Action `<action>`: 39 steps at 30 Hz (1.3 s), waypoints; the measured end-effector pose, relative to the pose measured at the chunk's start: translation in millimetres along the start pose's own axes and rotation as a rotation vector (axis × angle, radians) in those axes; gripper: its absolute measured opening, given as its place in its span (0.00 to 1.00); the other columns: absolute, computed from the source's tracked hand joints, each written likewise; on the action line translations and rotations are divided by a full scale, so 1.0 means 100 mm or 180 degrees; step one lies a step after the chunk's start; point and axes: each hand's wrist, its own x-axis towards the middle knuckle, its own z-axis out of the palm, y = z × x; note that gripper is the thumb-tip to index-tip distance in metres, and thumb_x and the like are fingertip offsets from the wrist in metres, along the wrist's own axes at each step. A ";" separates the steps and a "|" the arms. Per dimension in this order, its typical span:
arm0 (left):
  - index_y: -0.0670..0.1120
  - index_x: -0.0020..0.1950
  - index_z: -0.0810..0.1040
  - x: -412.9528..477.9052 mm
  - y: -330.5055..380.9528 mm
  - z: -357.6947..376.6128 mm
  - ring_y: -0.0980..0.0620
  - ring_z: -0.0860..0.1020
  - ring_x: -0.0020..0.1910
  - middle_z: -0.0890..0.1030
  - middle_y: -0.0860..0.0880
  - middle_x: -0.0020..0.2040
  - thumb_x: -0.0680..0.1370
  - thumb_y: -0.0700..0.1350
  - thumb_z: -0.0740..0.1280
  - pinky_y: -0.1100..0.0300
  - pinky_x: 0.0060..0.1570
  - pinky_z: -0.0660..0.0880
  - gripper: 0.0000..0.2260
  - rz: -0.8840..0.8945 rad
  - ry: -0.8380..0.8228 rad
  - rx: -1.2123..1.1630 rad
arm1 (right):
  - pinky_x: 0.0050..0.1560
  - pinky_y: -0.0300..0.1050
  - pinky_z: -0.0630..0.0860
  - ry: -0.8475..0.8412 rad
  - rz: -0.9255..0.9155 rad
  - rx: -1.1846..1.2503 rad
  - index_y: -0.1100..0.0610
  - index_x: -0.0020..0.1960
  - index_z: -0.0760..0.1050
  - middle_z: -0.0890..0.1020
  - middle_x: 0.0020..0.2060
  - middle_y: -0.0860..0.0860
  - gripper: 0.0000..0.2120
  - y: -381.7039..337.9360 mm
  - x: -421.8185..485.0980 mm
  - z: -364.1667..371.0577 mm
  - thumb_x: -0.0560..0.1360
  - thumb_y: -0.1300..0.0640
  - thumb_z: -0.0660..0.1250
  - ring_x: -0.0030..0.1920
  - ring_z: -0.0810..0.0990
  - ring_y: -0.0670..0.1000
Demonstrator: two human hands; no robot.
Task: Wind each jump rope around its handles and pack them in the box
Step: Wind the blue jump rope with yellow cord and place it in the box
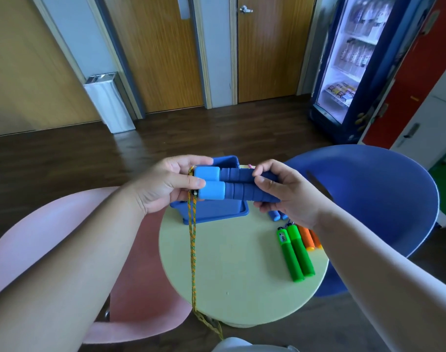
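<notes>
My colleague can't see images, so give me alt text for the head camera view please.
The left hand and right hand hold a pair of blue handles side by side above a blue box on a round table, their braided rope hanging unwound past the table's edge. Green handles and orange handles lie on the table.

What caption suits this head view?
Left hand and right hand hold blue foam jump-rope handles near blue plastic box, orange-green rope dangling unwound.
</notes>
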 end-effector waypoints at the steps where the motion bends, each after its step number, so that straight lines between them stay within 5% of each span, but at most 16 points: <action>1: 0.49 0.67 0.81 0.01 -0.03 0.01 0.40 0.82 0.53 0.82 0.40 0.54 0.70 0.36 0.75 0.50 0.50 0.84 0.26 0.0085 0.0132 -0.0124 | 0.39 0.48 0.80 0.0112 -0.0043 0.0055 0.54 0.51 0.75 0.78 0.45 0.55 0.03 0.00 0.02 0.01 0.83 0.61 0.65 0.36 0.80 0.55; 5: 0.41 0.72 0.75 0.00 -0.27 0.11 0.44 0.86 0.46 0.85 0.44 0.50 0.80 0.31 0.66 0.55 0.44 0.84 0.20 0.0376 0.1082 -0.0289 | 0.38 0.45 0.79 0.0549 -0.0149 0.0407 0.52 0.49 0.75 0.77 0.46 0.55 0.07 -0.05 0.13 0.03 0.83 0.62 0.65 0.36 0.79 0.53; 10: 0.38 0.60 0.81 -0.09 -0.62 0.40 0.51 0.83 0.36 0.87 0.50 0.39 0.82 0.32 0.66 0.63 0.39 0.81 0.09 0.0488 0.1802 0.0117 | 0.36 0.42 0.79 0.0865 -0.0212 0.0605 0.52 0.52 0.73 0.77 0.53 0.56 0.04 -0.11 0.31 0.11 0.84 0.60 0.65 0.41 0.79 0.53; 13: 0.48 0.45 0.85 -0.08 -0.65 0.58 0.45 0.81 0.39 0.86 0.50 0.38 0.82 0.35 0.66 0.58 0.42 0.80 0.12 0.0613 0.1906 0.0327 | 0.38 0.44 0.80 0.0804 -0.0239 0.0547 0.52 0.51 0.74 0.77 0.53 0.54 0.04 -0.13 0.38 0.25 0.83 0.59 0.66 0.43 0.79 0.53; 16: 0.50 0.46 0.86 -0.06 -0.65 0.67 0.45 0.87 0.46 0.88 0.49 0.43 0.81 0.48 0.66 0.45 0.57 0.82 0.10 0.0549 0.1998 0.0386 | 0.39 0.45 0.80 0.0725 -0.0241 0.0534 0.52 0.53 0.74 0.78 0.50 0.53 0.02 -0.13 0.43 0.40 0.83 0.58 0.66 0.42 0.79 0.55; 20: 0.46 0.45 0.85 -0.02 -0.63 0.73 0.54 0.85 0.48 0.88 0.54 0.43 0.82 0.52 0.68 0.51 0.60 0.78 0.13 0.0486 0.2154 0.0866 | 0.38 0.44 0.80 0.0739 -0.0222 0.0430 0.51 0.51 0.75 0.79 0.51 0.52 0.03 -0.11 0.46 0.54 0.83 0.57 0.66 0.40 0.79 0.55; 23: 0.38 0.46 0.82 0.02 -0.63 0.73 0.50 0.78 0.42 0.82 0.48 0.40 0.79 0.56 0.69 0.53 0.54 0.74 0.19 0.0318 0.2081 0.0812 | 0.37 0.41 0.79 0.0833 -0.0210 0.0269 0.50 0.49 0.76 0.78 0.53 0.51 0.05 -0.07 0.49 0.59 0.83 0.58 0.66 0.43 0.80 0.54; 28: 0.38 0.46 0.81 0.04 -0.63 0.81 0.47 0.79 0.37 0.79 0.42 0.44 0.82 0.34 0.67 0.53 0.46 0.82 0.06 0.0026 0.1788 -0.0421 | 0.39 0.48 0.83 0.0981 -0.0154 0.0137 0.50 0.52 0.75 0.81 0.49 0.49 0.04 0.08 0.50 0.64 0.83 0.57 0.65 0.36 0.83 0.51; 31: 0.39 0.46 0.83 0.07 -0.65 0.85 0.45 0.82 0.42 0.84 0.41 0.44 0.81 0.36 0.69 0.50 0.49 0.84 0.05 0.0035 0.1909 -0.0520 | 0.37 0.52 0.84 0.0960 -0.0207 0.0313 0.52 0.54 0.73 0.82 0.49 0.52 0.04 0.17 0.48 0.69 0.84 0.60 0.64 0.38 0.86 0.56; 33: 0.44 0.42 0.85 0.09 -0.66 0.90 0.42 0.82 0.43 0.84 0.42 0.42 0.80 0.40 0.70 0.45 0.52 0.82 0.08 0.0052 0.2089 -0.0489 | 0.43 0.63 0.85 0.1041 -0.0328 0.0152 0.48 0.53 0.74 0.79 0.57 0.57 0.05 0.24 0.49 0.74 0.82 0.58 0.65 0.49 0.85 0.65; 35: 0.46 0.38 0.84 0.09 -0.64 0.96 0.43 0.81 0.42 0.83 0.45 0.41 0.78 0.47 0.69 0.44 0.52 0.82 0.10 0.0084 0.2232 -0.0252 | 0.46 0.71 0.83 0.1053 -0.0379 0.0085 0.47 0.52 0.74 0.78 0.57 0.56 0.05 0.28 0.49 0.77 0.82 0.57 0.65 0.49 0.84 0.65; 39: 0.37 0.47 0.79 0.05 -0.59 0.97 0.43 0.73 0.44 0.78 0.46 0.42 0.82 0.45 0.62 0.52 0.41 0.69 0.13 0.0023 0.2256 0.0363 | 0.38 0.59 0.85 0.0963 -0.0379 0.0358 0.53 0.55 0.71 0.77 0.50 0.51 0.05 0.26 0.48 0.75 0.85 0.63 0.61 0.38 0.82 0.52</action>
